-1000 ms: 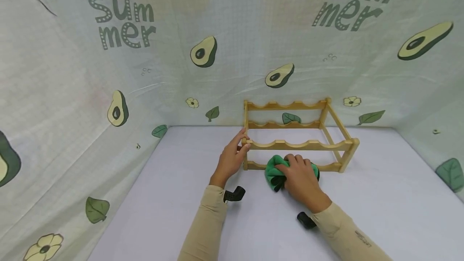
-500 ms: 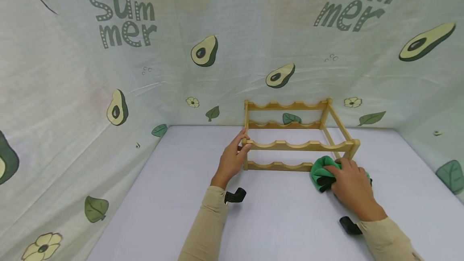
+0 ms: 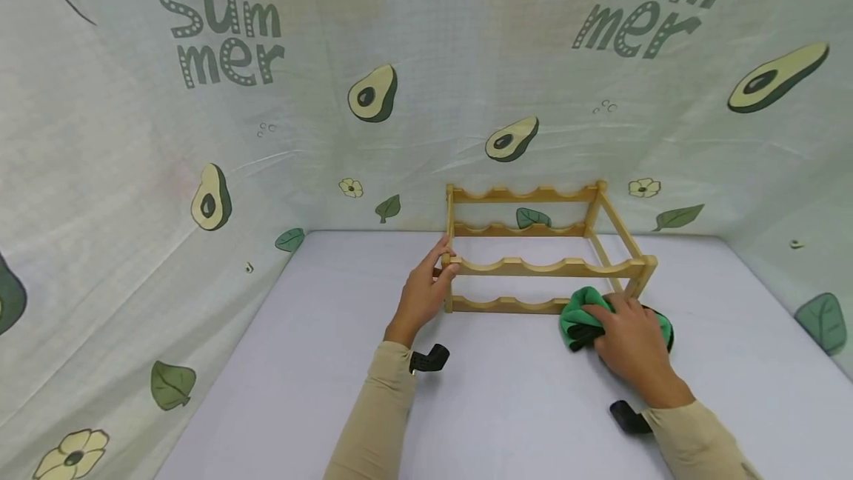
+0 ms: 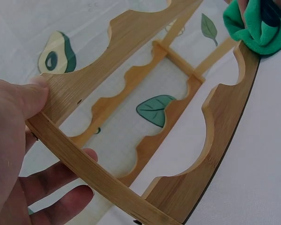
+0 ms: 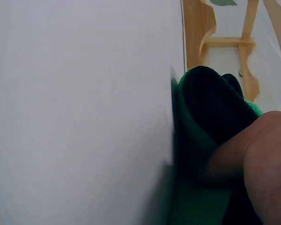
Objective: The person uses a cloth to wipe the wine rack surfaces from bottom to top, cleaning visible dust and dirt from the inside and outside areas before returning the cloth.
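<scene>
A wooden rack (image 3: 516,267) with scalloped rails stands on the white table near the back wall. My left hand (image 3: 423,291) grips its front left upright; in the left wrist view the thumb lies on the upper front rail and the fingers reach behind the side post. Bunched in my right hand (image 3: 633,339) is a green cloth (image 3: 578,311) with black edging. It lies against the lower front rail (image 4: 225,126) near the right end and covers that corner. The right wrist view shows the thumb pressed into the folded cloth (image 5: 201,117).
The white tabletop (image 3: 506,406) stretches in front of the rack and to both sides. Behind it hangs a pale sheet (image 3: 440,35) printed with avocados and leaves. A black wrist device (image 3: 429,358) sits at the left cuff, another (image 3: 629,418) at the right.
My right hand and the cloth slid right along the lower front rail from its middle to its right end, then came slightly back left. The left hand keeps its hold on the rack.
</scene>
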The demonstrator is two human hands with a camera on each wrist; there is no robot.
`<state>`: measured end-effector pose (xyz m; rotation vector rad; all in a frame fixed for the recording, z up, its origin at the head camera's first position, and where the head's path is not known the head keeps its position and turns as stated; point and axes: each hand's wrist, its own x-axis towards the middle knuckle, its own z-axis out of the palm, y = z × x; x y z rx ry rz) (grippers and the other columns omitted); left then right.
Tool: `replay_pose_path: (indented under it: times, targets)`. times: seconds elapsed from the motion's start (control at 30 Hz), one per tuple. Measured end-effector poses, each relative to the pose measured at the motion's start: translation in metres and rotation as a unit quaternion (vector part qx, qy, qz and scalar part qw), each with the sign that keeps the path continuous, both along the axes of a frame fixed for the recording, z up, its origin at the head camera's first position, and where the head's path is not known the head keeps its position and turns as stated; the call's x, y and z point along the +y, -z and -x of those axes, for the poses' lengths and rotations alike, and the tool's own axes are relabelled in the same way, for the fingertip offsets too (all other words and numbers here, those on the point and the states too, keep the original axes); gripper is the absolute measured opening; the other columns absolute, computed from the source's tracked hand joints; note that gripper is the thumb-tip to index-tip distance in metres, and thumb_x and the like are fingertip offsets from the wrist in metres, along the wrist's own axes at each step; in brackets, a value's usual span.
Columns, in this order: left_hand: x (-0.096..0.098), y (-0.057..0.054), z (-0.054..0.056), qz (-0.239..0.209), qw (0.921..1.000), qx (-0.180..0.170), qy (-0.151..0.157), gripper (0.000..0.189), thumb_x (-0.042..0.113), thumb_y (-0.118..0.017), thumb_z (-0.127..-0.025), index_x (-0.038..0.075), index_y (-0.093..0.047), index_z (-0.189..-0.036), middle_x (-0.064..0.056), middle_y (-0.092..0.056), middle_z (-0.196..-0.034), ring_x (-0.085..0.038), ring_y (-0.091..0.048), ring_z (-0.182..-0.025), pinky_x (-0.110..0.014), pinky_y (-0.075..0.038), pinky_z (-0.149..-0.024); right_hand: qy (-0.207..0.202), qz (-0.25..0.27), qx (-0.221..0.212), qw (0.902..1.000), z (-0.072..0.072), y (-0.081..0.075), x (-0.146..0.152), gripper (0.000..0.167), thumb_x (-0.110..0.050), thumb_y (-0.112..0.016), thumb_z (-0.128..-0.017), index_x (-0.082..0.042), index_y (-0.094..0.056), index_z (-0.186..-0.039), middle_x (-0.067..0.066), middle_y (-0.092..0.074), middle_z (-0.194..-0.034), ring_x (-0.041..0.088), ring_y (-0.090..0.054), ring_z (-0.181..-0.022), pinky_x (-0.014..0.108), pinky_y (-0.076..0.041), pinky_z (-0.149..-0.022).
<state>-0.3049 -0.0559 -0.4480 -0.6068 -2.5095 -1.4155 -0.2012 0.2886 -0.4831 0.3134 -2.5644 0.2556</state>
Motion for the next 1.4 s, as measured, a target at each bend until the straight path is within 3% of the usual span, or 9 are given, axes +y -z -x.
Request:
replay_pose_path:
  times: [0.3,0.43,0.63,0.83,1.17,1.4]
  targets:
    - [0.000,-0.001,0.000,0.002,1.0000,0.000,-0.006,0.020,0.044,-0.053,-0.103,0.032,-0.059,-0.118,0.018,-0.034,-0.159,-0.010,-0.064,-0.095,-0.033,-0.052,-0.068,-0.012,0.012,-0.005,0.9998,0.001,0.000,-0.015,0.049,0.003,-0.073,-0.063,-0.009,-0.075,-0.111,0.022,-0.063,-0.114,0.046,-0.056,-0.099,0.059,-0.041,-0.070]
    - [0.001,-0.001,0.000,0.004,0.9999,-0.006,-0.008,0.018,0.043,-0.054,-0.103,0.033,-0.059,-0.117,0.021,-0.033,-0.158,-0.010,-0.063,-0.095,-0.032,-0.052,-0.068,-0.014,0.019,-0.020,0.9995,0.002,-0.001,-0.021,0.049,0.004,-0.071,-0.064,-0.008,-0.075,-0.111,0.021,-0.064,-0.114,0.045,-0.056,-0.098,0.059,-0.042,-0.072]
    - [0.001,-0.001,0.000,0.000,1.0000,-0.001,-0.006,0.019,0.043,-0.054,-0.103,0.032,-0.059,-0.118,0.016,-0.035,-0.158,-0.011,-0.063,-0.095,-0.033,-0.052,-0.069,-0.028,0.011,-0.019,0.9994,0.005,-0.002,-0.029,0.047,0.004,-0.068,-0.066,-0.007,-0.076,-0.111,0.020,-0.065,-0.112,0.045,-0.057,-0.098,0.062,-0.043,-0.082]
    - [0.001,-0.001,0.000,-0.002,1.0000,0.000,-0.006,0.017,0.041,-0.055,-0.103,0.032,-0.059,-0.117,0.018,-0.035,-0.158,-0.010,-0.063,-0.094,-0.033,-0.052,-0.070,-0.038,0.005,-0.023,0.9990,0.006,-0.003,-0.037,0.048,0.004,-0.068,-0.065,-0.008,-0.076,-0.111,0.018,-0.065,-0.110,0.043,-0.058,-0.096,0.061,-0.045,-0.081]
    - [0.002,0.000,0.001,-0.011,0.9999,-0.003,0.000,0.015,0.038,-0.056,-0.103,0.031,-0.059,-0.117,0.020,-0.034,-0.157,-0.012,-0.065,-0.090,-0.033,-0.054,-0.074,-0.098,-0.042,-0.042,0.9934,0.016,-0.010,-0.073,0.052,0.009,-0.065,-0.063,-0.013,-0.077,-0.108,0.010,-0.066,-0.108,0.034,-0.059,-0.088,0.055,-0.048,-0.076]
    - [0.001,-0.001,0.000,-0.014,0.9999,-0.004,-0.004,0.017,0.040,-0.056,-0.103,0.031,-0.060,-0.117,0.024,-0.033,-0.156,-0.012,-0.065,-0.089,-0.033,-0.054,-0.076,-0.104,-0.064,-0.062,0.9905,0.023,-0.013,-0.099,0.049,0.005,-0.068,-0.067,-0.017,-0.077,-0.110,0.007,-0.065,-0.107,0.031,-0.057,-0.087,0.052,-0.048,-0.074]
